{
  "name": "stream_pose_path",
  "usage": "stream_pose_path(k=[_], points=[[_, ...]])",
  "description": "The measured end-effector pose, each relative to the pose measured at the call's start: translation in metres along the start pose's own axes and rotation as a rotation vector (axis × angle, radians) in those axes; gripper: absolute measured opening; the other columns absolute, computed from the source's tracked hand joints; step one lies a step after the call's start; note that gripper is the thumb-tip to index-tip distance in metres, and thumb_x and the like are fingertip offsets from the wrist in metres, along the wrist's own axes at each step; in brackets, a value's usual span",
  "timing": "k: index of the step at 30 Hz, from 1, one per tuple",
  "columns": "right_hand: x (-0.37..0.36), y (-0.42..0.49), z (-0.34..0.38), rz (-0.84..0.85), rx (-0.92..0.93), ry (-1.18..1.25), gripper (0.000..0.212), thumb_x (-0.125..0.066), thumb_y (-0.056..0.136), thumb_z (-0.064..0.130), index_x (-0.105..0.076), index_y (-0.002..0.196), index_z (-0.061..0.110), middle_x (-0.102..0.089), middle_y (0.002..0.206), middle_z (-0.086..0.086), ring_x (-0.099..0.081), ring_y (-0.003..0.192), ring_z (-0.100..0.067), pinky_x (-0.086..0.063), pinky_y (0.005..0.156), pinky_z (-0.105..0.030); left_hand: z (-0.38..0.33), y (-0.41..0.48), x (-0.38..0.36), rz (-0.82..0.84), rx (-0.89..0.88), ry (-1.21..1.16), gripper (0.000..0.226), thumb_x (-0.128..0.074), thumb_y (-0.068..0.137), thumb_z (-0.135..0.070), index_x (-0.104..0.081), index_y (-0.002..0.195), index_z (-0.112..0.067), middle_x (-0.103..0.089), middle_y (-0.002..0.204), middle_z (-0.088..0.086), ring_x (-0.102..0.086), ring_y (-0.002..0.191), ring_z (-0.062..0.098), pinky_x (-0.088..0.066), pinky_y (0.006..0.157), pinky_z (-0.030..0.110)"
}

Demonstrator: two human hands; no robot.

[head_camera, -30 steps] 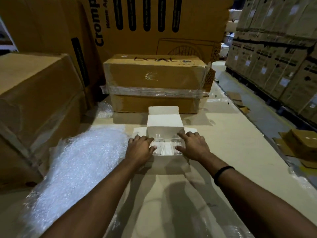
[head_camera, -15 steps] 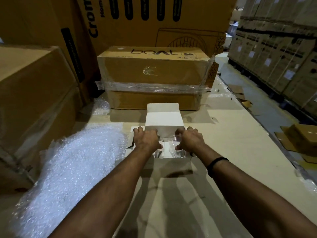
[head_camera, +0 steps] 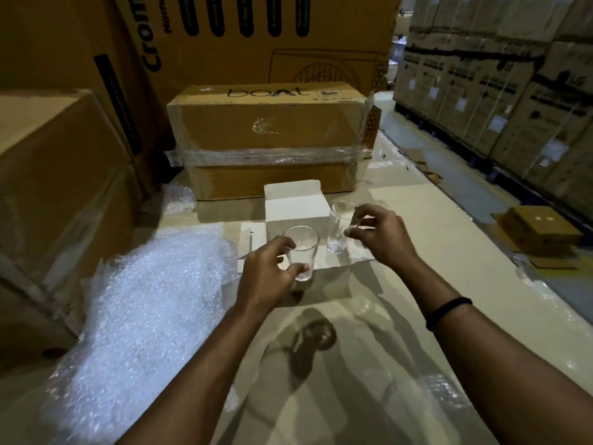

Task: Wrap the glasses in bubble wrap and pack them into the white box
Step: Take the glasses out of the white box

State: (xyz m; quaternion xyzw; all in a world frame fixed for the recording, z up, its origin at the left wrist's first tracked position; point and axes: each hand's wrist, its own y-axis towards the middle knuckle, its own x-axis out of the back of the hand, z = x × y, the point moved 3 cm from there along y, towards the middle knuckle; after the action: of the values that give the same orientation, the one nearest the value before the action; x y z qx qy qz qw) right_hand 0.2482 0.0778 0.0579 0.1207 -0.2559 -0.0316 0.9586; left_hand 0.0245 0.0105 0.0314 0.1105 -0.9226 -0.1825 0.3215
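— Glasses first: where do we have them?
— We hold one clear glass (head_camera: pixel 301 252) upright in our left hand (head_camera: pixel 266 277), fingers curled round it, above the open white box (head_camera: pixel 293 205). Our right hand (head_camera: pixel 382 236) pinches the second glass (head_camera: pixel 338 229) at the box's right side.
— And the bubble wrap (head_camera: pixel 144 303)?
— Heaped on the table (head_camera: pixel 433 245), left of the box.

Left hand (head_camera: pixel 268 273): centre frame, fingers curled, gripping a glass (head_camera: pixel 301 252).
Right hand (head_camera: pixel 380 234): centre-right, pinching another glass (head_camera: pixel 339 226).
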Motion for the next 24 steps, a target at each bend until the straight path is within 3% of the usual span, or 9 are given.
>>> stream_pose_path(k=[4,7,11,13,16,20,24], points=[[0.042,-0.027,-0.012,-0.134,0.009,0.046,0.03,-0.085,0.066,0.001,-0.062,0.072,0.02,-0.065,0.092,0.003,-0.069,0.088,-0.026,-0.056,0.079,-0.035,-0.025,-0.03,-0.036,0.156,-0.052,-0.073,0.04,-0.089,0.066,-0.02,-0.069,0.101,-0.019,-0.066,0.088,-0.007,-0.063,0.078,0.009,-0.052,0.07,0.02],[0.067,-0.039,-0.039,-0.165,-0.045,-0.034,0.025,-0.085,0.066,0.004,-0.066,0.079,0.015,-0.066,0.099,0.003,-0.068,0.091,-0.024,-0.054,0.085,-0.034,-0.043,-0.045,-0.078,0.298,-0.025,-0.082,0.04,-0.085,0.072,-0.022,-0.068,0.107,-0.023,-0.067,0.089,-0.008,-0.063,0.08,0.007,-0.055,0.072,0.028],[0.087,-0.036,-0.077,-0.177,-0.073,-0.164,0.02,-0.084,0.068,0.006,-0.071,0.083,0.007,-0.067,0.1,-0.004,-0.067,0.092,-0.025,-0.05,0.082,-0.028,-0.063,-0.052,-0.126,0.34,0.023,-0.132,0.035,-0.076,0.081,-0.007,-0.067,0.113,-0.018,-0.061,0.094,-0.011,-0.059,0.077,-0.011,-0.046,0.062,0.007],[0.096,-0.028,-0.098,-0.153,-0.103,-0.209,0.019,-0.083,0.07,0.006,-0.073,0.085,0.004,-0.068,0.111,-0.01,-0.066,0.095,-0.024,-0.047,0.085,-0.024,-0.069,-0.049,-0.147,0.314,0.055,-0.113,0.034,-0.075,0.081,-0.006,-0.066,0.112,-0.018,-0.064,0.103,-0.006,-0.061,0.087,0.0,-0.051,0.069,0.013],[0.101,-0.016,-0.12,-0.104,-0.149,-0.239,0.017,-0.082,0.072,0.007,-0.075,0.087,0.004,-0.064,0.123,-0.01,-0.065,0.096,-0.019,-0.043,0.087,-0.02,-0.075,-0.043,-0.164,0.291,0.093,-0.082,0.033,-0.075,0.081,-0.008,-0.065,0.111,-0.018,-0.058,0.096,-0.008,-0.056,0.087,0.009,-0.047,0.073,0.02],[0.102,0.001,-0.133,-0.069,-0.139,-0.241,0.015,-0.082,0.072,0.006,-0.074,0.083,-0.001,-0.068,0.111,-0.016,-0.066,0.093,-0.026,-0.044,0.078,-0.02,-0.082,-0.035,-0.181,0.283,0.114,-0.081,0.034,-0.072,0.084,-0.011,-0.063,0.116,-0.019,-0.049,0.093,-0.014,-0.052,0.093,0.009,-0.05,0.085,0.028],[0.102,0.008,-0.135,-0.052,-0.1,-0.221,0.014,-0.08,0.072,0.003,-0.073,0.082,-0.003,-0.069,0.104,-0.019,-0.066,0.091,-0.028,-0.048,0.084,-0.032,-0.084,-0.034,-0.186,0.264,0.11,-0.091,0.035,-0.07,0.086,-0.013,-0.061,0.119,-0.02,-0.04,0.087,-0.024,-0.05,0.09,0.007,-0.049,0.084,0.027]])
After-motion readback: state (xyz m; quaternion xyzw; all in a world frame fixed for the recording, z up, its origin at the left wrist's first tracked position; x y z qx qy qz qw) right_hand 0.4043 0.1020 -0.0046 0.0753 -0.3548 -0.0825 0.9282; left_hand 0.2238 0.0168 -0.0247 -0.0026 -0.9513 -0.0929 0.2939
